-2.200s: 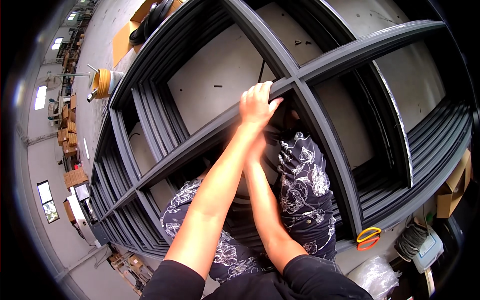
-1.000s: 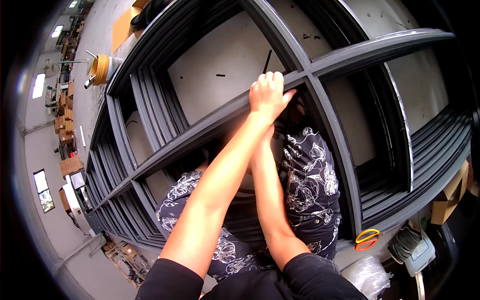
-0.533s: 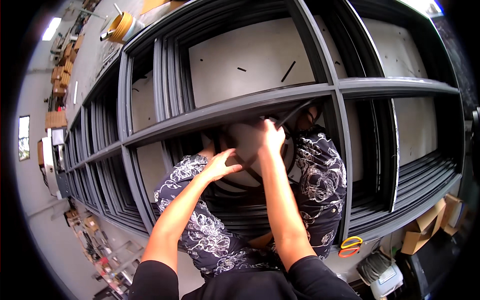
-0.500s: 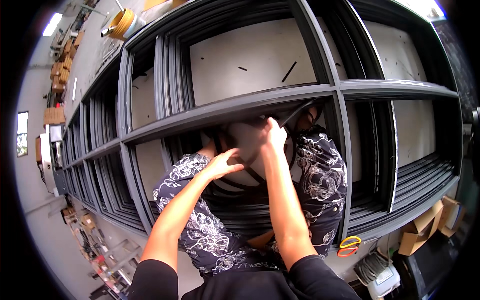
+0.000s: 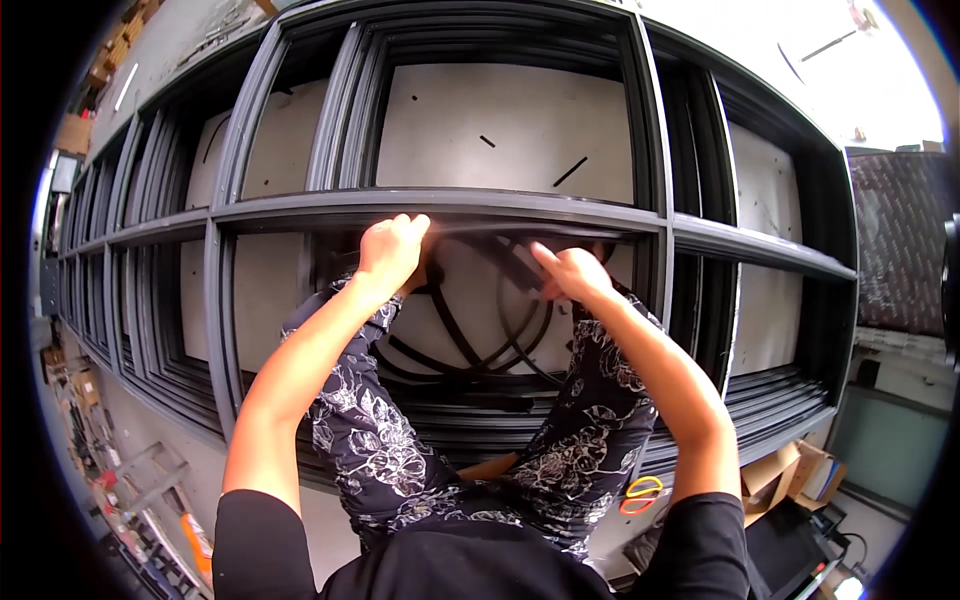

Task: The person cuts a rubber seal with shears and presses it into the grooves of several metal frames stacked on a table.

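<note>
A stack of dark grey metal frames (image 5: pixel 440 203) lies under my hands, and I sit with my legs inside one of its openings. My left hand (image 5: pixel 393 250) is closed at the near side of the long middle bar. What its fingers grip is hidden. To the right, just below the same bar, my right hand (image 5: pixel 577 273) is smeared by motion, its fingers unclear. A blurred dark band passes between the two hands. Loops of long black flexible strip (image 5: pixel 455 325) lie on the floor between my legs.
Scissors with yellow and orange handles (image 5: pixel 640 494) are by the near edge of the frames. An open cardboard box (image 5: pixel 770 480) stands at the lower right. Short black offcuts (image 5: pixel 571 171) lie on the floor inside the far opening. A ladder-like metal piece (image 5: pixel 150 475) is at lower left.
My left hand has gone from open above the strip loops up to the middle bar and closed there. The right hand has moved rightward, away from the bar's centre. The view has shifted.
</note>
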`<state>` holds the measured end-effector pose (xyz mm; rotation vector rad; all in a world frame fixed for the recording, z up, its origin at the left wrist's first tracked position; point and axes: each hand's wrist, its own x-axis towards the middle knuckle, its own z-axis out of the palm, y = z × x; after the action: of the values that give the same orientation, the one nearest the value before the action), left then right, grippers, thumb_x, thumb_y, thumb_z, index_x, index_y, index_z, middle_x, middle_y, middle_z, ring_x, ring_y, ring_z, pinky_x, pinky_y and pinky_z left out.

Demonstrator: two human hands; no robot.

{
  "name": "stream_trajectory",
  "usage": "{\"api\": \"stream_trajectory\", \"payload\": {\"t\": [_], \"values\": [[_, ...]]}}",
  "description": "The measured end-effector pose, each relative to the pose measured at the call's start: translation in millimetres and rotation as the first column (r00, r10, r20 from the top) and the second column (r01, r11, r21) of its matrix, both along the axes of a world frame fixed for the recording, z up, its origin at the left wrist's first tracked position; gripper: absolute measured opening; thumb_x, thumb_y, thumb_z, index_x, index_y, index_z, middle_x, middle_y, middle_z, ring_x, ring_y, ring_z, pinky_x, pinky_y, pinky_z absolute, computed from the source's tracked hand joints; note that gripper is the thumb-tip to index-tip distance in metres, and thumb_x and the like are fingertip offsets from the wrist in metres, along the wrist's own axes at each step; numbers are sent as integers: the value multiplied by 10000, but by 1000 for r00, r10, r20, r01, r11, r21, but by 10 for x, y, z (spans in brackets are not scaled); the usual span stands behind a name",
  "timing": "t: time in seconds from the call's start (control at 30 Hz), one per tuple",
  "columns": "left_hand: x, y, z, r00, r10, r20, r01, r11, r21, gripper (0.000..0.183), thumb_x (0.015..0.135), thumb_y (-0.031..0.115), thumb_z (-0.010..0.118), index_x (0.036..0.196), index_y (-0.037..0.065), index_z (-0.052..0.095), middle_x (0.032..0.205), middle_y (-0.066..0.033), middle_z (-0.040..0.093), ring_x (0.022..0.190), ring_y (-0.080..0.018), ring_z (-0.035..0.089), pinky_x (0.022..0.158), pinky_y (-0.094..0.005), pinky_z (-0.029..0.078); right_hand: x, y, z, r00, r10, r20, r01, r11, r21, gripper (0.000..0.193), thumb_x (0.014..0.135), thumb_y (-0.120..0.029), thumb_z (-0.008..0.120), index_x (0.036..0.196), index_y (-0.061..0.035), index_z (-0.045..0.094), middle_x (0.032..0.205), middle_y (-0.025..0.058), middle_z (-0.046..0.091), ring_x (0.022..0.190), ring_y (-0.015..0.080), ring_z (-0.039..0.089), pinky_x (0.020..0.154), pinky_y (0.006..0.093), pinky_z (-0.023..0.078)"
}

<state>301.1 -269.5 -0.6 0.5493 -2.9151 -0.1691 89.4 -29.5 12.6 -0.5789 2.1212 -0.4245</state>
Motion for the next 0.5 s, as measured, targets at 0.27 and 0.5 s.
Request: {"api": "stream_trajectory", "payload": {"t": [0.27, 0.5], "values": [[-120, -47, -411, 998, 53, 34, -55, 996, 68, 70, 880, 155, 574, 872, 92, 603, 747, -134, 616, 743, -328, 647, 666, -435, 518, -981, 714, -85, 377, 352, -857, -358, 909, 215, 853, 674, -163, 855, 1428, -97, 464, 1400, 142, 492, 1328, 316, 452, 1091, 423, 379], [-101, -23, -383, 997, 56, 60, -58, 998, 34, 75, 812, 81, 608, 886, 75, 596, 734, -130, 603, 702, -299, 644, 643, -393, 528, -1095, 683, -317, 406, 306, -861, -469, 878, 90, 804, 623, -148, 864, 1339, -54, 510, 1270, 121, 574, 1206, 310, 529, 1063, 430, 387]]}}
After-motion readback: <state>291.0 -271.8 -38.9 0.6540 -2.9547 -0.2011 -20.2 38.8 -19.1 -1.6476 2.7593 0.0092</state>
